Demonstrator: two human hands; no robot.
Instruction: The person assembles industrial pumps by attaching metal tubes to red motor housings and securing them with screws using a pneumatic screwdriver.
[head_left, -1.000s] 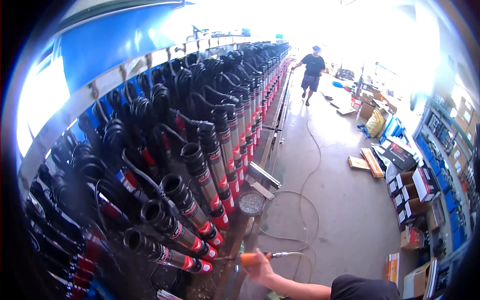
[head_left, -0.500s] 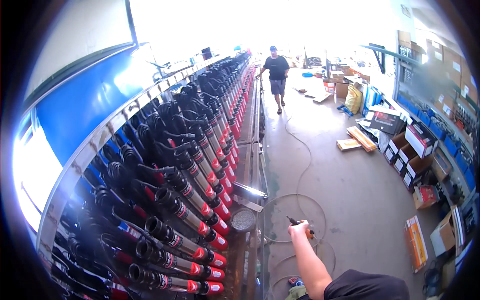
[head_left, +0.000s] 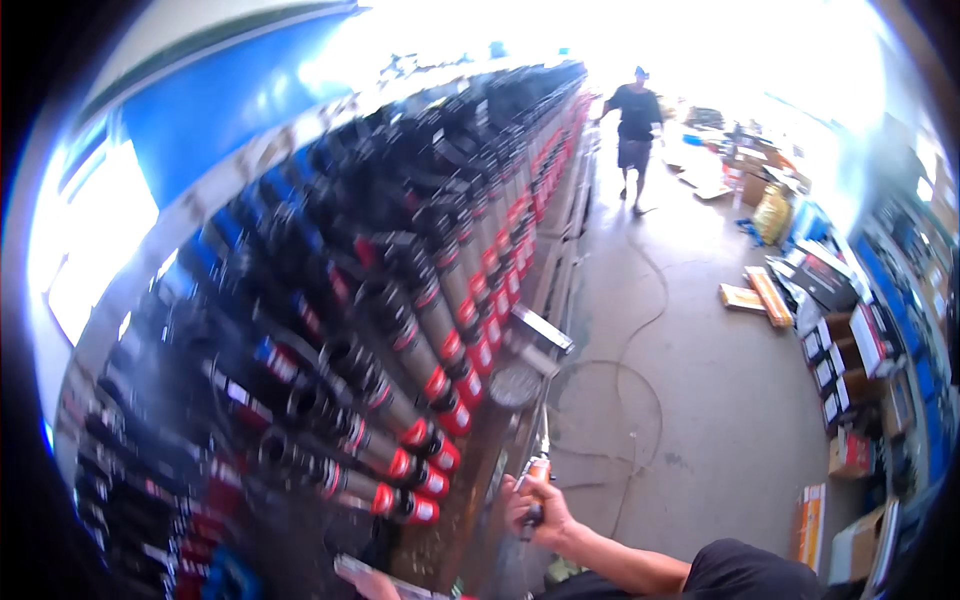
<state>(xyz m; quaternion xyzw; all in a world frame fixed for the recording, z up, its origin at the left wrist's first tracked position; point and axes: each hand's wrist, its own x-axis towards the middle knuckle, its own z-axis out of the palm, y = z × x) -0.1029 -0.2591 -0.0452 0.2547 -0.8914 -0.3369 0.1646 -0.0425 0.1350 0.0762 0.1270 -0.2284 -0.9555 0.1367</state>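
Observation:
My right hand is closed around an orange-and-black hand-held tool, with a hose running up from its far end. It is beside the edge of the low rack. At the lower edge my left hand is smeared by motion, next to a pale metal bar; whether it grips the bar is unclear. To the left, long rows of slim cylindrical pumps lean on the rack, with steel bodies, red-and-black lower ends and black cables. A round dish of grey material sits past my right hand.
A pale air hose loops across the grey floor. Another person stands farther up the aisle. Along the right lie orange long boxes, open cartons and shelves with blue bins.
My right hand has swung left and nearer with the tool, toward the pump rack. My left hand has come into view at the bottom. The view has turned left; the other person has stepped nearer.

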